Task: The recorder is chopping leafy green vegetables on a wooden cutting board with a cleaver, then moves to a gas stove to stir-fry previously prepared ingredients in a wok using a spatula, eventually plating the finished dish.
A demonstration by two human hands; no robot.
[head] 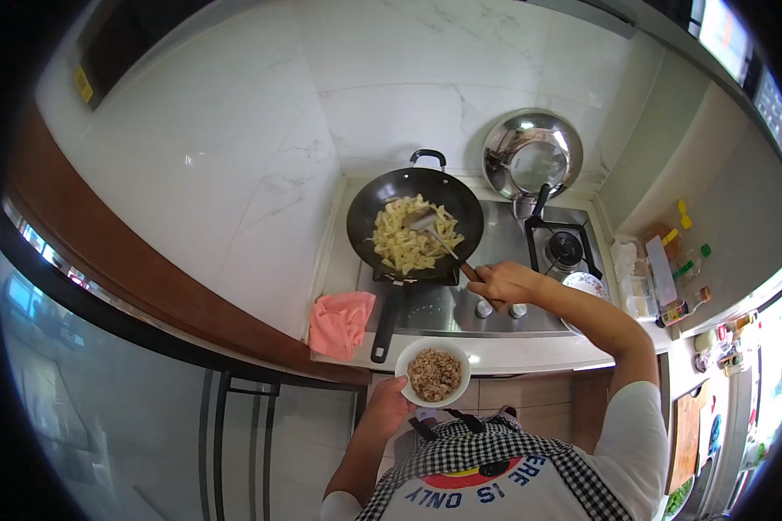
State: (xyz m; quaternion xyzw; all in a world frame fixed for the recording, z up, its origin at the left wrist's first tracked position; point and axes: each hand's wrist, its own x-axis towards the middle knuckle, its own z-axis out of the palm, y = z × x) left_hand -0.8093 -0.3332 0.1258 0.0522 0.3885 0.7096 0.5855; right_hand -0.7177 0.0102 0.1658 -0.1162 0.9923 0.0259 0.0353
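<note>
My left hand (393, 405) holds a white bowl (463, 384) of crumbled brown food, perhaps cooked minced meat (434, 374), just in front of the counter edge. With my right hand (503, 282) I grip the wooden handle of a metal spatula (442, 241). Its blade rests among pale yellow-green chopped food (407, 242) in a black wok (371, 195). The wok stands on the left side of the stove, its long black handle (384, 329) pointing towards me. The burner under the wok is mostly hidden.
A pink cloth (341, 323) lies left of the wok handle. A steel lid (500, 156) leans on the back wall. The right burner (564, 251) has a black grate, with a patterned plate (585, 283) in front. Bottles and a clear container (638, 280) stand at the right.
</note>
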